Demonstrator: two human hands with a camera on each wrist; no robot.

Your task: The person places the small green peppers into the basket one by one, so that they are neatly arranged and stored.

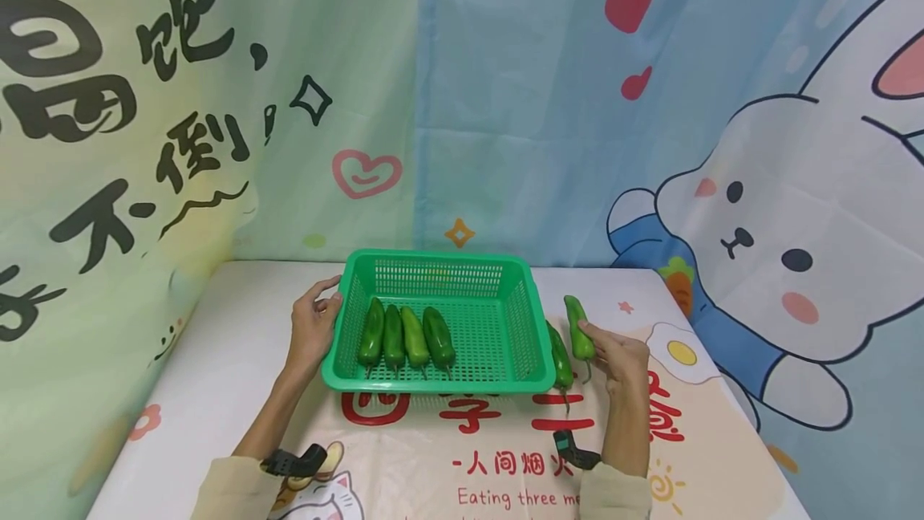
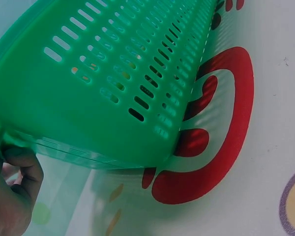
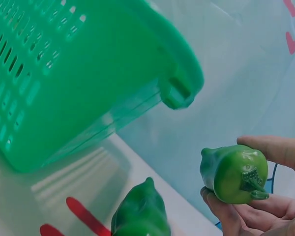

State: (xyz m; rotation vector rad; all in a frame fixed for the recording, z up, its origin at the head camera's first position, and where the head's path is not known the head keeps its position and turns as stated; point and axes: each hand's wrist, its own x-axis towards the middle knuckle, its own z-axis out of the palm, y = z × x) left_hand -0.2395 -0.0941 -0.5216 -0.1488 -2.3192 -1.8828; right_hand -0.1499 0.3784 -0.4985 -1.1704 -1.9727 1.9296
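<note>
A green plastic basket (image 1: pixel 476 382) sits on the table, with several green peppers (image 1: pixel 416 337) side by side in its left half, stems toward the front. My left hand (image 1: pixel 314 326) grips the basket's left rim, thumb and fingers curled at the edge in the left wrist view. To the right of the basket, my right hand (image 1: pixel 619 355) holds a light green pepper (image 1: pixel 579 329) between thumb and fingers, its stem end facing the camera in the right wrist view (image 3: pixel 241 174). Another green pepper (image 1: pixel 560 359) lies on the table beside the basket's right wall.
A printed cloth (image 1: pixel 404 464) with red lettering covers the table (image 1: pixel 253 303). Behind it hangs a curtain (image 1: pixel 491 103) with cartoon drawings. Dark wrist cameras (image 1: pixel 296 462) are strapped at both sleeves.
</note>
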